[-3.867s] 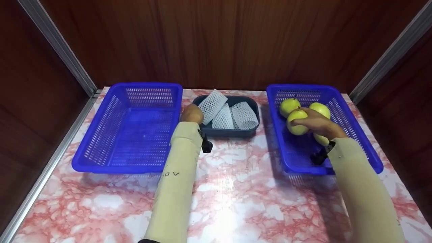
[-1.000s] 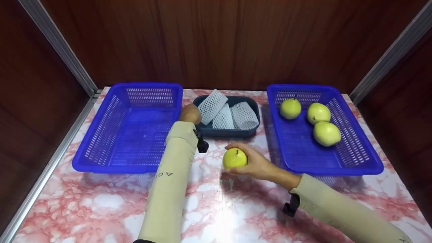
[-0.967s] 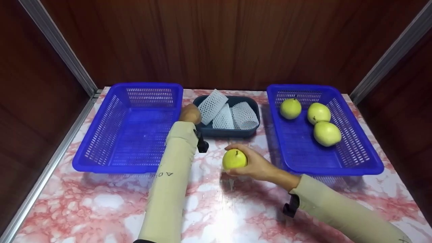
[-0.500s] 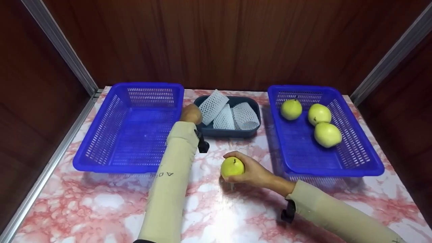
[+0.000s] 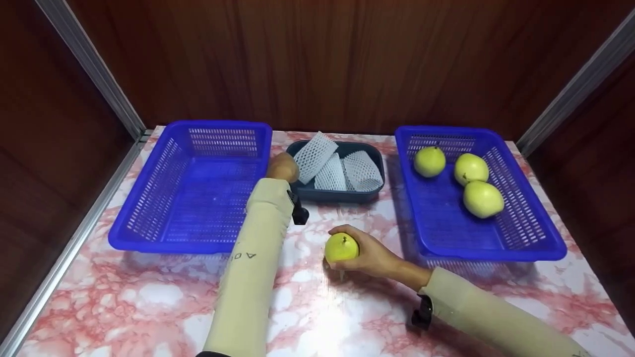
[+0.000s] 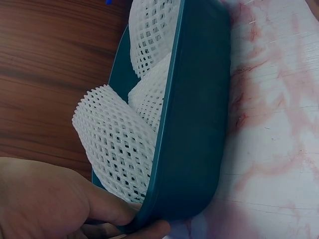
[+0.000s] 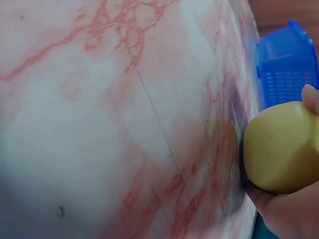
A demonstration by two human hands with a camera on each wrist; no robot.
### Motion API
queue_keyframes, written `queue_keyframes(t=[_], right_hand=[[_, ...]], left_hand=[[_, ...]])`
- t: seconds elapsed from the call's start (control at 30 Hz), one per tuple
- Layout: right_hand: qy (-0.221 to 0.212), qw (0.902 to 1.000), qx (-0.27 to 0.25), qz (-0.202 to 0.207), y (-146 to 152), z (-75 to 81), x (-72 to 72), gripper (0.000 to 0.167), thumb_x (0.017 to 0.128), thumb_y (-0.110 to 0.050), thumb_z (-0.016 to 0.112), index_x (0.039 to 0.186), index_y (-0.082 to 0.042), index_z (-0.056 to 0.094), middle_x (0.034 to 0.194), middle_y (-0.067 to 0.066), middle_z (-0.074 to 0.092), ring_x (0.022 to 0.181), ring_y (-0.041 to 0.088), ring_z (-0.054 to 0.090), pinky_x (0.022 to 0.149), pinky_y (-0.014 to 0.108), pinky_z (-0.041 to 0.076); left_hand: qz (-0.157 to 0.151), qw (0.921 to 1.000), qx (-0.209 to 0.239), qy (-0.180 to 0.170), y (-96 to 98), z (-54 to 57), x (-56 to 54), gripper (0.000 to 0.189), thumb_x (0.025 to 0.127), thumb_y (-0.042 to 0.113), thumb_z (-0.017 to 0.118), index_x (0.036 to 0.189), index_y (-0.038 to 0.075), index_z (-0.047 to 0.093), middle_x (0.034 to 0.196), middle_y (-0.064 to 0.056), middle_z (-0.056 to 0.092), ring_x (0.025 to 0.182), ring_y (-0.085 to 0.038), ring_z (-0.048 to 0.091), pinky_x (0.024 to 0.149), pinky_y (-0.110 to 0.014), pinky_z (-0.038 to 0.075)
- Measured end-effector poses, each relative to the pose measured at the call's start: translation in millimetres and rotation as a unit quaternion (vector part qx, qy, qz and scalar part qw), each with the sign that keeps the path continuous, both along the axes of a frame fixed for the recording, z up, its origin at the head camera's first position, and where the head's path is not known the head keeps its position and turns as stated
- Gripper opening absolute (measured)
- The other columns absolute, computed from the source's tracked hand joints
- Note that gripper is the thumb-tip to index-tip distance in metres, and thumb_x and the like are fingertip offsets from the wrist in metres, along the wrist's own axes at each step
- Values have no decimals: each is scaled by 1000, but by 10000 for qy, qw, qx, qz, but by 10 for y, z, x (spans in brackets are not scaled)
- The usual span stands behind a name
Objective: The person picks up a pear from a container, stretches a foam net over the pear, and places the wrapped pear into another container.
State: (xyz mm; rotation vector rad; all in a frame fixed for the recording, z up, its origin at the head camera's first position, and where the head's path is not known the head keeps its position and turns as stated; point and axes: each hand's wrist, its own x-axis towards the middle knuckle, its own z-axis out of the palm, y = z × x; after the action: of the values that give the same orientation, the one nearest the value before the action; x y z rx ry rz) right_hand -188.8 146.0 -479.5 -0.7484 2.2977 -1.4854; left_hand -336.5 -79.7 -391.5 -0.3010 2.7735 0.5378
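Observation:
My right hand (image 5: 372, 255) grips a yellow-green pear (image 5: 341, 248) in the middle of the marbled table, its stem pointing up. In the right wrist view, thumb and fingers wrap the sides of this pear (image 7: 281, 147), close over the tabletop. My left hand (image 5: 284, 167) is at the left end of a dark teal plastic box (image 5: 342, 196). The left wrist view shows that hand (image 6: 55, 201) pinching the rim of the box (image 6: 192, 114), fingers on either side of the wall. White foam fruit nets (image 5: 315, 157) lie in the box, one leaning up against the left end.
A blue perforated basket (image 5: 188, 247) with a bare floor stands to the left. On the right, another blue basket (image 5: 491, 254) holds three pears (image 5: 482, 199). Wooden panels (image 5: 322, 64) close off the back and both sides.
My right hand has lifted a pear out of the right basket and carried it left to mid-table, then slightly nearer and lower. The left hand stays at the box's end.

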Motion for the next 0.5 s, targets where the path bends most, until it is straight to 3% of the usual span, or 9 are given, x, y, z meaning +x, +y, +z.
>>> queue_keyframes(t=[0.27, 0.5], right_hand=[[12, 10000, 1, -5, -11, -22, 3, 66, 80, -14, 87, 136, -4, 55, 120, 13, 65, 105, 25, 61, 89, 39, 54], [-87, 9999, -27, 43, -3, -18, -3, 67, 80, -12, 86, 138, -3, 53, 121, 15, 63, 105, 26, 61, 87, 39, 55]], left_hand=[[-61, 9999, -122, -77, -2, -28, -40, 37, 96, 5, 56, 130, -8, 61, 134, -20, 62, 125, -29, 59, 106, -35, 48], [78, 9999, 67, 68, 14, 4, 21, 34, 98, 5, 52, 129, -7, 62, 133, -19, 63, 123, -28, 60, 104, -34, 49]])
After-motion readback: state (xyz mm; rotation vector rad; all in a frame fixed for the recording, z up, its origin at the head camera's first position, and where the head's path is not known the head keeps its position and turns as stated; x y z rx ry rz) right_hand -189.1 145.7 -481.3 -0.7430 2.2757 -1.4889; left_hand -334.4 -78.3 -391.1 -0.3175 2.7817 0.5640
